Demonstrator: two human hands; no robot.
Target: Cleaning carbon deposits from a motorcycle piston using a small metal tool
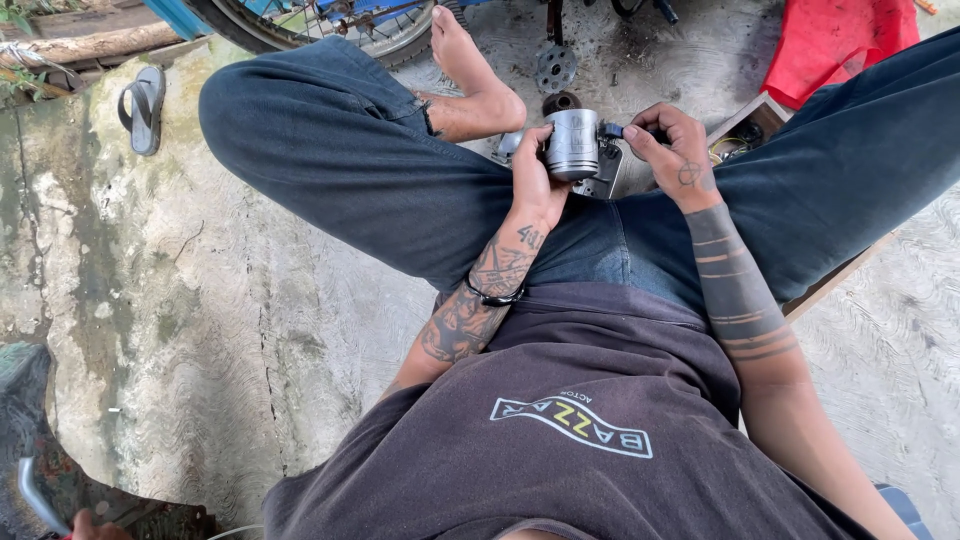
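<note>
Silvery grooved metal piston (573, 143) sits above the lap, clasped in the left hand (535, 180), whose grip is closed round it. The right hand (672, 150) pinches a small blue-tipped tool (611, 131) against the piston's side.

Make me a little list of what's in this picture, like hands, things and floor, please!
Left hand: grips the side of a shiny metal cylinder.
Right hand: pinches a small blue-handled tool against the cylinder's end.
Person: sits with legs crossed, one bare foot forward.
Floor: rough, stained concrete.
Nearby: a sandal to the left, a spoked wheel at the top, a red cloth at the top right.
</note>
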